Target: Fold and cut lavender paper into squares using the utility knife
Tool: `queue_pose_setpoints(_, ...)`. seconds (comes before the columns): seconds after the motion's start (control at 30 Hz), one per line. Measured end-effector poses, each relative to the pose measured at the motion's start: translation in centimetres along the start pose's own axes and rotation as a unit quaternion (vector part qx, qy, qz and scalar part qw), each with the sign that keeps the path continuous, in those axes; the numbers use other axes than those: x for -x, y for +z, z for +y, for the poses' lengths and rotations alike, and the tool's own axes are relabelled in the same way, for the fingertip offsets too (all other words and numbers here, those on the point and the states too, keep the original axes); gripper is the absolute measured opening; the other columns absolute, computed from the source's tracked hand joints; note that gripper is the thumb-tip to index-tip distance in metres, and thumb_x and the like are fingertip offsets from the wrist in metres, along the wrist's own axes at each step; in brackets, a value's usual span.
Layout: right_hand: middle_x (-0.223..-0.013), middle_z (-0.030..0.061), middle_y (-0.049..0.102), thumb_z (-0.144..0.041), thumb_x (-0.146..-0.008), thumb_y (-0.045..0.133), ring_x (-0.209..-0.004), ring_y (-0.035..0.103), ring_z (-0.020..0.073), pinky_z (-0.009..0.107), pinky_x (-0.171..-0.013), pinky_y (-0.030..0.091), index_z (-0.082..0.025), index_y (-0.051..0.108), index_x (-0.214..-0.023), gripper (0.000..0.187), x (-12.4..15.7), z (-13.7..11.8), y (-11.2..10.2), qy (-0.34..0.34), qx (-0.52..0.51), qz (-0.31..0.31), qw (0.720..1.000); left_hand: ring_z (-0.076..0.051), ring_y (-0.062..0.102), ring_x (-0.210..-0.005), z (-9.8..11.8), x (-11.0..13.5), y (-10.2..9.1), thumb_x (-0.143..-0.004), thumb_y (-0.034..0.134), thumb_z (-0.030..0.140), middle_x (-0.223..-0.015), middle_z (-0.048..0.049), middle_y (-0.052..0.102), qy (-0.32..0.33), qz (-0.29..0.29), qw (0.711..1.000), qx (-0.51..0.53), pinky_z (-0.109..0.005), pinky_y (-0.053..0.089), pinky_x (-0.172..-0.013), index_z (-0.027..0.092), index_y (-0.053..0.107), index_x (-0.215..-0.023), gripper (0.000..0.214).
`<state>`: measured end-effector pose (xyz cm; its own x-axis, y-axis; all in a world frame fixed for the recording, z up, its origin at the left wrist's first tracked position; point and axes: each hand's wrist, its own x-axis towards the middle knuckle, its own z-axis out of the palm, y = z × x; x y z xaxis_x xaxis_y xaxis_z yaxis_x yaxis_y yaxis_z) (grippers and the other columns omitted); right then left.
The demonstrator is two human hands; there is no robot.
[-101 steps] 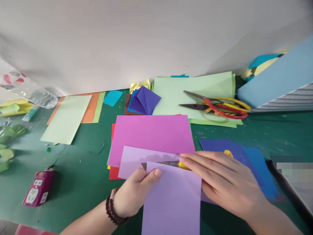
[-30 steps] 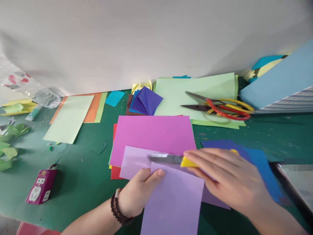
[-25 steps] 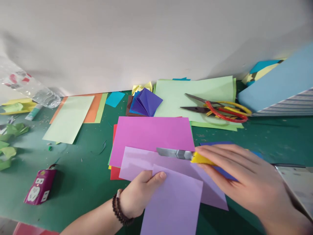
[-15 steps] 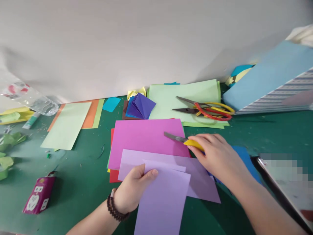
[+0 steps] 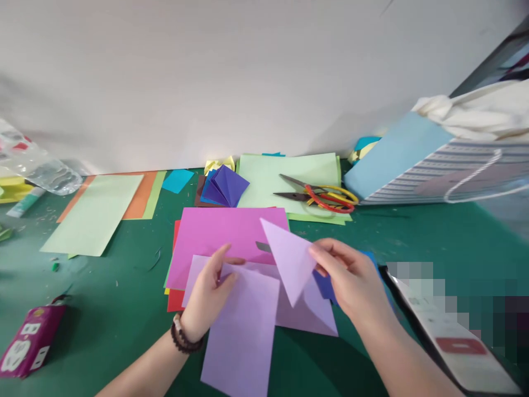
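My left hand (image 5: 209, 295) grips the top left corner of the front lilac sheet (image 5: 243, 336), thumb on top, on the green mat (image 5: 119, 314). My right hand (image 5: 351, 275) pinches a second lilac sheet (image 5: 289, 264) and holds its pointed corner up off the pile. Behind that raised corner a grey knife blade tip (image 5: 262, 246) shows over the pink sheet (image 5: 215, 231). The knife's handle is hidden, so I cannot tell whether the right hand still holds it. A dark blue sheet (image 5: 324, 286) peeks out under the right hand.
Scissors (image 5: 326, 196) with red and yellow handles lie on a pale green sheet (image 5: 268, 176) at the back. Folded blue-purple pieces (image 5: 223, 187) sit beside it. More sheets (image 5: 95, 215) lie at left. A striped paper bag (image 5: 433, 165), a flat device (image 5: 450, 342) and a purple box (image 5: 27, 344) are nearby.
The right hand drew the yellow-handled knife away from the lilac sheets toward the pink one, then took hold of the rear lilac sheet and lifted its corner. The view has shifted rightward.
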<state>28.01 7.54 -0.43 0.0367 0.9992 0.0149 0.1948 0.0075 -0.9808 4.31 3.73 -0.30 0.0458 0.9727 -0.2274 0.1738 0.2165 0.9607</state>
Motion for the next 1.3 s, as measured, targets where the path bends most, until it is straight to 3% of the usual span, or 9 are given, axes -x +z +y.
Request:
queue_pose_setpoints(0.1, -0.053, -0.0041, 0.044, -0.047, -0.079, 0.065, -0.047, 0.039, 0.0092, 0.022, -0.041, 0.03, -0.02, 0.055, -0.063, 0.032, 0.0, -0.3, -0.3, 0.039, -0.092, 0.01, 0.995, -0.022, 0.055, -0.115, -0.9, -0.4, -0.1, -0.088, 0.054, 0.021, -0.133, -0.0109, 0.054, 0.1, 0.086, 0.986, -0.102, -0.038, 0.044, -0.095, 0.025, 0.036, -0.141, 0.057)
queue_pose_setpoints(0.23, -0.055, -0.0038, 0.043, -0.045, -0.08, 0.063, -0.049, 0.037, 0.0085, 0.022, -0.044, 0.029, -0.019, 0.054, -0.062, 0.032, 0.9, -1.4, 0.9, 0.037, -0.059, -0.126, 0.99, -0.026, 0.047, -0.127, -0.5, 0.4, 0.0, -0.091, 0.053, 0.028, -0.135, -0.0102, 0.053, 0.195, 0.131, 0.965, -0.113, -0.042, 0.037, -0.106, 0.024, 0.055, -0.129, 0.038)
queue_pose_setpoints(0.33, -0.055, -0.0035, 0.042, -0.044, -0.081, 0.06, -0.051, 0.038, 0.0092, 0.023, -0.047, 0.032, -0.019, 0.051, -0.06, 0.034, 1.5, -1.7, 1.7, 0.022, -0.03, -0.176, 0.984, -0.02, 0.065, -0.09, 0.4, 1.0, 0.1, -0.093, 0.052, 0.036, -0.1, -0.0089, 0.068, 0.135, 0.072, 0.988, 0.018, -0.034, 0.052, -0.084, 0.018, 0.067, -0.104, 0.027)
queue_pose_setpoints(0.53, -0.056, -0.0036, 0.041, -0.044, -0.08, 0.057, -0.052, 0.037, 0.0092, 0.023, -0.048, 0.031, -0.02, 0.049, -0.058, 0.034, 1.3, -1.2, 2.0, 0.045, 0.006, -0.208, 0.977, -0.009, 0.055, -0.051, 0.8, 0.7, 0.2, -0.08, 0.069, 0.04, -0.058, -0.0001, 0.061, -0.005, 0.067, 0.976, 0.209, -0.02, 0.046, -0.048, 0.015, 0.066, -0.071, 0.026)
queue_pose_setpoints(0.67, -0.056, -0.0039, 0.04, -0.05, -0.079, 0.057, -0.049, 0.035, 0.0087, 0.023, -0.045, 0.03, -0.02, 0.051, -0.059, 0.037, 1.1, -0.9, 2.2, 0.067, -0.015, -0.183, 0.981, -0.01, 0.054, -0.047, 1.1, 0.9, 0.4, -0.075, 0.073, 0.042, -0.054, -0.0002, 0.06, -0.058, 0.046, 0.957, 0.281, -0.021, 0.046, -0.045, 0.014, 0.063, -0.065, 0.032)
queue_pose_setpoints(0.8, -0.055, -0.0041, 0.041, -0.052, -0.081, 0.058, -0.048, 0.036, 0.0084, 0.023, -0.043, 0.029, -0.02, 0.055, -0.062, 0.037, 1.4, -0.8, 2.6, 0.068, -0.042, -0.175, 0.981, -0.018, 0.065, -0.067, 1.4, 1.0, 0.6, -0.073, 0.071, 0.055, -0.075, -0.006, 0.068, -0.081, 0.001, 0.95, 0.303, -0.029, 0.057, -0.054, 0.014, 0.07, -0.084, 0.042)
queue_pose_setpoints(0.9, -0.056, -0.0042, 0.044, -0.048, -0.08, 0.063, -0.048, 0.039, 0.0072, 0.022, -0.043, 0.03, -0.019, 0.057, -0.064, 0.034, 1.8, -0.8, 3.0, 0.072, -0.08, -0.18, 0.978, -0.017, 0.066, -0.073, 1.2, 0.9, 0.7, -0.07, 0.078, 0.045, -0.08, -0.0069, 0.07, -0.119, -0.052, 0.952, 0.278, -0.029, 0.059, -0.064, 0.012, 0.071, -0.085, 0.037)
queue_pose_setpoints(1.13, -0.051, -0.0034, 0.05, -0.06, -0.075, 0.065, -0.042, 0.045, 0.0074, 0.02, -0.038, 0.035, -0.017, 0.06, -0.071, 0.044, 1.5, 0.3, 3.0, 0.162, -0.241, -0.304, 0.907, -0.012, 0.063, -0.057, 0.8, 0.6, 0.8, -0.068, 0.081, 0.039, -0.065, -0.002, 0.063, -0.182, -0.086, 0.922, 0.33, -0.019, 0.054, -0.045, 0.011, 0.065, -0.077, 0.034)
queue_pose_setpoints(1.3, -0.058, -0.0035, 0.054, -0.056, -0.068, 0.075, -0.043, 0.047, 0.0061, 0.017, -0.036, 0.036, -0.017, 0.064, -0.087, 0.045, 1.8, 0.8, 3.5, 0.17, -0.294, -0.345, 0.875, -0.015, 0.065, -0.069, 0.9, 0.8, 1.1, -0.074, 0.077, 0.043, -0.073, -0.0029, 0.063, -0.176, -0.096, 0.911, 0.36, -0.028, 0.06, -0.061, 0.013, 0.059, -0.082, 0.036)
